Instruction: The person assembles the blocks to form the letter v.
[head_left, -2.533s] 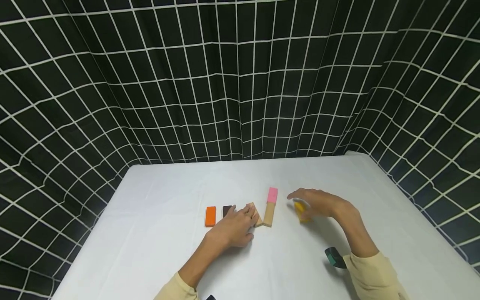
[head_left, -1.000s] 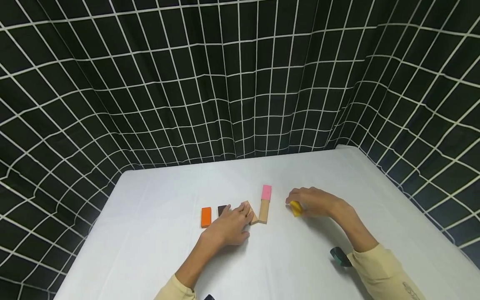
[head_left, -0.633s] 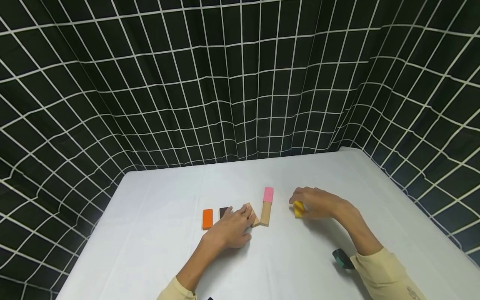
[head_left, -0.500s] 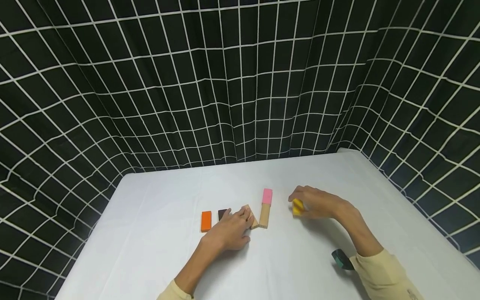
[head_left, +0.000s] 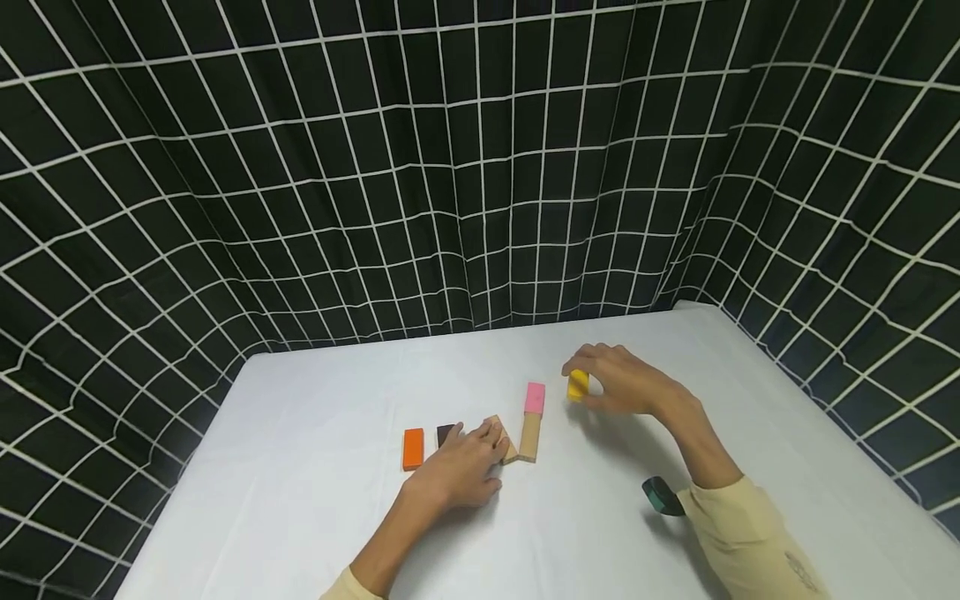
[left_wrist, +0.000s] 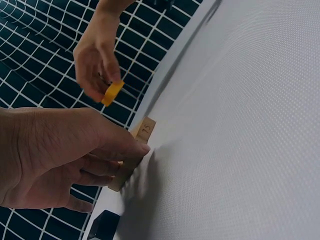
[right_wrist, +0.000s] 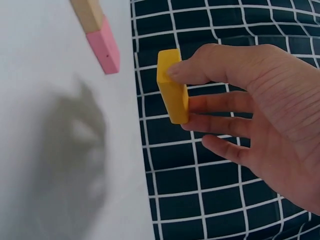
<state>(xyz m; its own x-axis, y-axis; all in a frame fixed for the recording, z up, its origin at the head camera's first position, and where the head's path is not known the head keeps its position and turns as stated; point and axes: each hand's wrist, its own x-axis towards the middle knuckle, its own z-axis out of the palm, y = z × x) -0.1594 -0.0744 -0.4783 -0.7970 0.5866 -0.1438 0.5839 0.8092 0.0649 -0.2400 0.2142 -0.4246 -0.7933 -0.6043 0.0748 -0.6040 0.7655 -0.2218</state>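
Note:
My right hand [head_left: 626, 379] holds a yellow block [head_left: 577, 385] between thumb and fingers, raised above the table in the right wrist view. My left hand [head_left: 461, 471] rests its fingers on a slanted plain wooden block [head_left: 512, 454], which it partly covers. A second plain wooden block [head_left: 529, 437] meets that one at the near end, forming a V. A pink block [head_left: 535, 398] adjoins its far end. A dark block [head_left: 444, 433] shows partly behind the left fingers. The left wrist view shows a number on one wooden block [left_wrist: 145, 128].
An orange block [head_left: 413, 450] lies left of the dark one. A white cloth covers the table [head_left: 300, 467]. Black curtains [head_left: 360, 167] with a white grid surround its back and sides. A dark device [head_left: 662, 497] sits at the right wrist.
The right hand has gripped the yellow block, lifted it and carried it forward and left, nearer the pink block. The left hand stays on the wooden block.

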